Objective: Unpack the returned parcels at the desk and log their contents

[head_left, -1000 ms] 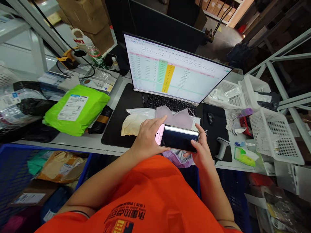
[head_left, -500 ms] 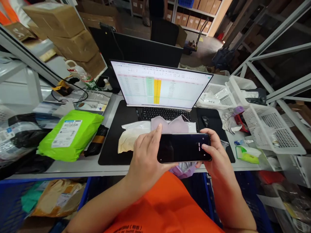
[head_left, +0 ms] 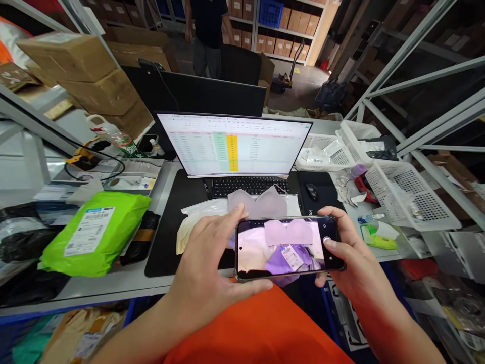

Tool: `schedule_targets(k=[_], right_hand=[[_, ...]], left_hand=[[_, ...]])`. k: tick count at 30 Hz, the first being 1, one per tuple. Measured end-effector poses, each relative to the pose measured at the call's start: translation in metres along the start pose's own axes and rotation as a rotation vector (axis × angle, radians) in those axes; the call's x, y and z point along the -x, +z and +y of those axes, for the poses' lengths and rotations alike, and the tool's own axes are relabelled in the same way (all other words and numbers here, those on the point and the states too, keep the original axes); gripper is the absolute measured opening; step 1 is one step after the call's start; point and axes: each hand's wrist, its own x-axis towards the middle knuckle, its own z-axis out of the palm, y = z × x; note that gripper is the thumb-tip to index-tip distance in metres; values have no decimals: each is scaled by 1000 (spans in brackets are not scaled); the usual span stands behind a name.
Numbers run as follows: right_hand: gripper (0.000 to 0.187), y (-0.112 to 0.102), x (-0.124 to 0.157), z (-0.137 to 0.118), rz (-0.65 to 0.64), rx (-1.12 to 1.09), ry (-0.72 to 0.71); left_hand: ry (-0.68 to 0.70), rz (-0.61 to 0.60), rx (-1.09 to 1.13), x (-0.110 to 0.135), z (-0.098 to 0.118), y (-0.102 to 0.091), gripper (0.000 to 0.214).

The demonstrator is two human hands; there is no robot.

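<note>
Worktop (head_left: 113, 283) ahead: I see left hand (head_left: 200, 283) and right hand (head_left: 352, 253), each grip clasping the sideways phone (head_left: 288, 247); its screen, dark 0.5 s ago, shows the mauve garment (head_left: 261, 205) beyond it.

No text is fully legible.

- White shipping label (head_left: 89, 231) on green parcel (head_left: 113, 215): blue header strip, barcode and lines of print, all too small to read.
- Laptop screen (head_left: 233, 144): spreadsheet with one green and one yellow column, cell entries blurred.
- Phone (head_left: 290, 247) display: small white tag (head_left: 291, 256) with dark print, unreadable.
- Black mouse pad (head_left: 326, 194): pale mark at near edge, letters not made out.
- Bottle (head_left: 122, 140) at left rear: green label, wording not resolved.
</note>
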Motion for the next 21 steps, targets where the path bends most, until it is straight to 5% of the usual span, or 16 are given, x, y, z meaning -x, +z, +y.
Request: schedule_targets(k=[21], right_hand=[[66,-4,11,-8,-120,-69,46]], left_hand=[[-8,18,-15,0,11,-9,104]])
